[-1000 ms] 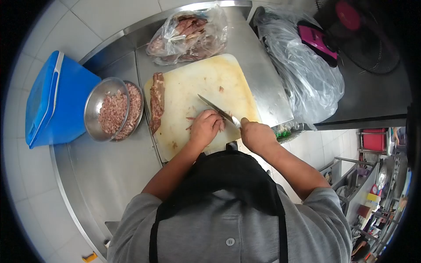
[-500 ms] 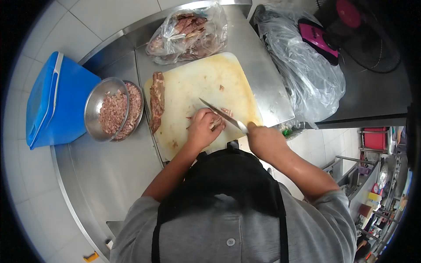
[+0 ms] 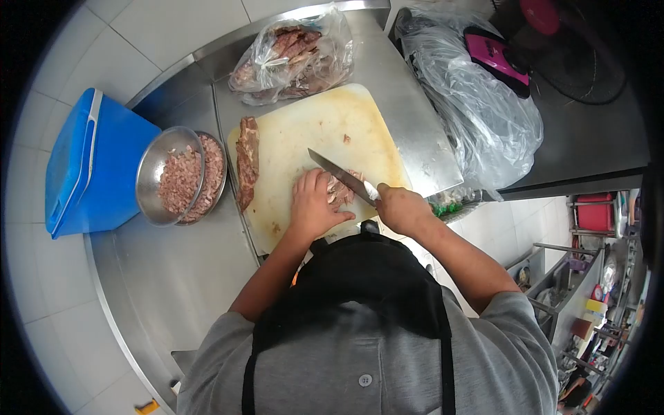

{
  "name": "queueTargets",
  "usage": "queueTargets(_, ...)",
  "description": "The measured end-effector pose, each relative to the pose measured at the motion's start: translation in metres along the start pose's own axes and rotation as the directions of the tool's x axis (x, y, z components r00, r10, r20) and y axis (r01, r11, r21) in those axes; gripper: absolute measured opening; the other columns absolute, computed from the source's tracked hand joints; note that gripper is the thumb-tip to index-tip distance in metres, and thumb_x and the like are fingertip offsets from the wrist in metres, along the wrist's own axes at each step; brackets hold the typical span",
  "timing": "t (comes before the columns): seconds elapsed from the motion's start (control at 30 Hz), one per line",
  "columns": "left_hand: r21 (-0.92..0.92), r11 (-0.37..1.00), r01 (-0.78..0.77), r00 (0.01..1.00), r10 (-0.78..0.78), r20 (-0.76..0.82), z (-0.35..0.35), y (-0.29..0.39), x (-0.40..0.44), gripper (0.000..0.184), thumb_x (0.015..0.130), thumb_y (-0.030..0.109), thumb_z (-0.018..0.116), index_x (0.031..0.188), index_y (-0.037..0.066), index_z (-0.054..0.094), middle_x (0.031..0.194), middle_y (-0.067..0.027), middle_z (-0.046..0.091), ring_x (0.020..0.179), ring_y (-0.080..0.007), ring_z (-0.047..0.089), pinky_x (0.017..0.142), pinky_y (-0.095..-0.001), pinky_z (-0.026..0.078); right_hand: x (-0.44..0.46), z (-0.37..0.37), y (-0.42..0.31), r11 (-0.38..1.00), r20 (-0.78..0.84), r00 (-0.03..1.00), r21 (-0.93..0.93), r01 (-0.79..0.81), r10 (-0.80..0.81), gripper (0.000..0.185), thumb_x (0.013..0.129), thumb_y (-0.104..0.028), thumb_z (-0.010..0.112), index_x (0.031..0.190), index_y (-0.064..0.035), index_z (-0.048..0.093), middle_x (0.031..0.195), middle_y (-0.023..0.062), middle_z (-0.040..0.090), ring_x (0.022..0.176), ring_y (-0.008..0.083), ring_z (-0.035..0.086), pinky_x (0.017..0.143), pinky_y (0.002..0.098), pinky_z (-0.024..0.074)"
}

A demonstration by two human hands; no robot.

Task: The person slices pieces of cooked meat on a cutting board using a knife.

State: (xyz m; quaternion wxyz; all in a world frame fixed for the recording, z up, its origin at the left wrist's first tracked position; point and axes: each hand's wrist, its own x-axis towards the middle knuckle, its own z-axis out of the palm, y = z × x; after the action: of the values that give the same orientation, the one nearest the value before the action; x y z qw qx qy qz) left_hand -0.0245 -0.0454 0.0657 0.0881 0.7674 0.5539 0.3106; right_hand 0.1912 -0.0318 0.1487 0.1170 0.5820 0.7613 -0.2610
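Note:
My right hand [image 3: 403, 209] is closed round the handle of a knife [image 3: 340, 173]. The blade points up and left across a small pile of cut meat [image 3: 342, 192] on the white, yellow-stained cutting board [image 3: 297, 131]. Against the left side of that pile rests my left hand [image 3: 315, 207], its fingers laid over the board and the thumb stretched out to the side. Part of the meat is hidden by the fingers and the blade. A long strip of dark cooked meat [image 3: 247, 163] lies along the board's left edge.
Left of the board, a metal bowl [image 3: 146, 169] of diced meat overlaps a second bowl, beside a blue cooler box [image 3: 104, 162]. A tied plastic bag of meat [image 3: 297, 59] stands behind the board. Clear plastic sheeting [image 3: 477, 111] and a pink-and-black object [image 3: 496, 61] lie right.
My left hand has gone from curled over the meat to flatter, with its thumb spread. The knife and right hand have shifted slightly left, and more cut meat shows.

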Motion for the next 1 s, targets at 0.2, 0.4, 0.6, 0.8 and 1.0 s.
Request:
queueTargets(0.2, 0.064, 0.981, 0.183, 0.983, -0.184, 0.003, 0.036, -0.008, -0.028, 0.063, 0.073, 0.033, 0.086, 0.122, 0.001, 0.063, 0.118, -0.0167, 0.061, 0.113, -0.037, 0.055, 0.099, -0.0463, 0.045, -0.002, 0.005, -0.007, 1.0, 0.026, 1.0, 0.016, -0.01, 0.01, 0.027, 0.1, -0.022, 0.05, 0.113, 0.0002, 0.058, 0.098, 0.0248, 0.073, 0.093, 0.0402, 0.072, 0.083, 0.0506, 0.0562)
queueTargets(0.4, -0.009, 0.986, 0.169, 0.983, -0.169, -0.075, 0.017, 0.004, -0.014, 0.042, 0.08, 0.021, 0.081, 0.114, 0.002, 0.066, 0.112, -0.0153, 0.063, 0.107, -0.0365, 0.059, 0.092, -0.0451, 0.049, -0.002, 0.009, -0.009, 0.999, -0.014, 1.0, 0.043, -0.01, 0.011, 0.027, 0.1, -0.021, 0.051, 0.113, 0.0013, 0.058, 0.096, 0.0258, 0.073, 0.092, 0.0414, 0.072, 0.082, 0.051, 0.0561)
queueTargets(0.6, -0.219, 0.975, -0.035, 0.99, 0.004, -0.141, 0.038, -0.013, -0.013, 0.017, 0.078, 0.007, 0.078, 0.092, 0.006, 0.069, 0.105, -0.0109, 0.065, 0.098, -0.0327, 0.063, 0.087, -0.0419, 0.052, -0.029, -0.019, -0.009, 1.0, -0.054, 0.999, 0.003, 0.007, -0.006, 0.028, 0.099, -0.023, 0.054, 0.111, 0.0016, 0.057, 0.093, 0.0255, 0.072, 0.088, 0.0422, 0.072, 0.079, 0.0513, 0.0566)
queueTargets(0.8, -0.27, 0.963, -0.028, 0.992, -0.006, -0.123, 0.038, -0.016, -0.015, 0.012, 0.08, 0.006, 0.075, 0.091, 0.006, 0.071, 0.104, -0.0094, 0.065, 0.1, -0.0319, 0.062, 0.088, -0.043, 0.053, -0.036, 0.002, -0.006, 0.999, 0.023, 1.0, -0.043, 0.003, -0.002, 0.019, 0.092, -0.011, 0.053, 0.106, 0.0016, 0.058, 0.089, 0.0245, 0.072, 0.087, 0.0423, 0.072, 0.076, 0.0518, 0.0568)
queueTargets(1.0, -0.33, 0.944, 0.006, 0.992, -0.049, -0.12, 0.033, -0.015, -0.012, 0.01, 0.081, 0.006, 0.074, 0.091, 0.006, 0.071, 0.103, -0.0098, 0.066, 0.099, -0.0317, 0.063, 0.087, -0.0416, 0.053, -0.021, -0.012, -0.011, 0.996, -0.029, 0.999, -0.074, 0.042, -0.044, 0.02, 0.098, -0.02, 0.053, 0.105, -0.0013, 0.057, 0.086, 0.0233, 0.071, 0.081, 0.0418, 0.071, 0.072, 0.0532, 0.0553)
